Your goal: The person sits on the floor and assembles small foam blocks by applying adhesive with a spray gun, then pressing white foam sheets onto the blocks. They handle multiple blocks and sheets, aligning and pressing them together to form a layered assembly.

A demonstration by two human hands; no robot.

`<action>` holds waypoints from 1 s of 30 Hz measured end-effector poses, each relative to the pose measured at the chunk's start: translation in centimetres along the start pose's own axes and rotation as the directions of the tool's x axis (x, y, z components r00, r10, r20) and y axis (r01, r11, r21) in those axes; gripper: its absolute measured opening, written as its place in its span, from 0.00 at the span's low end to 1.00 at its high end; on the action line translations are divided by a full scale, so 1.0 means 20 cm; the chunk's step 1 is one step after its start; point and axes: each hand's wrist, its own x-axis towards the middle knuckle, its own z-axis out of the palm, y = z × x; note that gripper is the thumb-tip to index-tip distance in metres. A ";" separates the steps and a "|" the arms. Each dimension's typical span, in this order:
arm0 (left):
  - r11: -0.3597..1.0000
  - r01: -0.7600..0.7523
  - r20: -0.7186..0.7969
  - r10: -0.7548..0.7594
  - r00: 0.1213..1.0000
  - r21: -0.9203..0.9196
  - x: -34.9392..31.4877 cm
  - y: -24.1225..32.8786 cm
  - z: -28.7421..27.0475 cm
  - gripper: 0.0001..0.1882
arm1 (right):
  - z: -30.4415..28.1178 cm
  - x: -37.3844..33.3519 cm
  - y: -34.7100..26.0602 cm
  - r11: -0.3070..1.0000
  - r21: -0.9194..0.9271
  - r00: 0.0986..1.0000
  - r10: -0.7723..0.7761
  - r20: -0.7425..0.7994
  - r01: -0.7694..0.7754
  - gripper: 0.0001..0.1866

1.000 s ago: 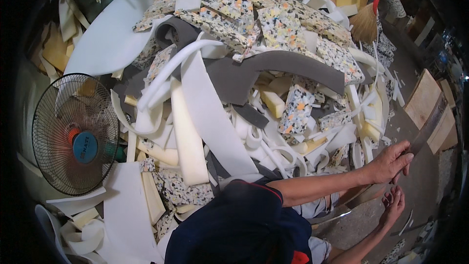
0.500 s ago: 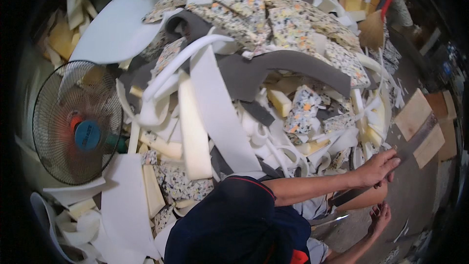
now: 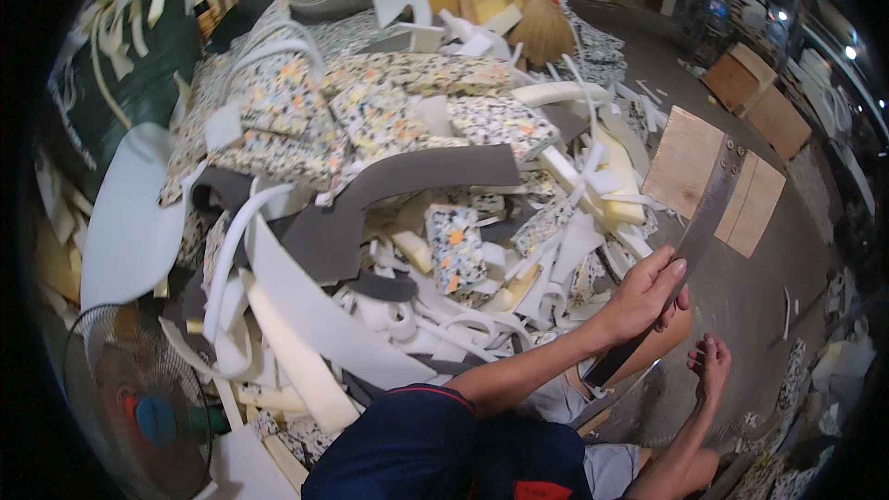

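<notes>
In my left hand [image 3: 646,298] is a long dark flat metal bar [image 3: 706,222], gripped around its middle with the thumb along it. A pale wooden board [image 3: 683,162] is fixed across the bar's far end, with several round screw or bolt heads showing on the metal. The bar's lower end reaches down beside my bare knee [image 3: 669,343]. Apart from the bar, my right hand [image 3: 710,361] hangs in the air to the right of that knee, empty, with its fingers loosely bent and apart.
A big heap of foam offcuts, with speckled foam pieces [image 3: 278,97] and a curved dark grey strip [image 3: 435,171], fills the left and middle. A fan [image 3: 153,418] stands at lower left. Farther off are a straw broom [image 3: 544,28], brown boxes [image 3: 755,97] and grey floor [image 3: 639,46].
My view has swung to the right and up, so the heap and fan sit farther left and lower. The board end of the bar now points more upward; my left hand keeps its grip.
</notes>
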 end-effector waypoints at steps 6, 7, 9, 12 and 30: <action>0.997 0.024 0.076 -0.018 0.997 -0.072 0.12 -0.09 0.10 0.12 | -0.17 -0.03 0.17 0.995 -0.044 0.988 0.080 -0.131 -0.087 0.17; 0.996 0.025 0.071 -0.018 0.997 -0.091 0.13 -0.09 0.11 0.11 | -0.20 -0.04 0.20 0.994 -0.042 0.985 0.090 -0.145 -0.097 0.16; 0.991 0.113 0.000 -0.113 0.994 -0.074 0.15 -0.05 0.08 0.13 | -0.23 -0.04 0.27 0.989 -0.061 0.979 0.120 -0.163 -0.132 0.16; 0.996 -0.077 -0.245 0.085 0.966 0.043 0.22 0.07 -0.05 0.13 | -0.25 -0.02 0.37 0.975 -0.107 0.970 0.176 -0.168 -0.195 0.16; 0.684 -0.079 -0.629 0.705 0.327 0.726 0.96 1.51 -2.45 0.24 | -0.33 0.06 0.67 0.919 -0.172 0.915 0.304 -0.264 -0.355 0.16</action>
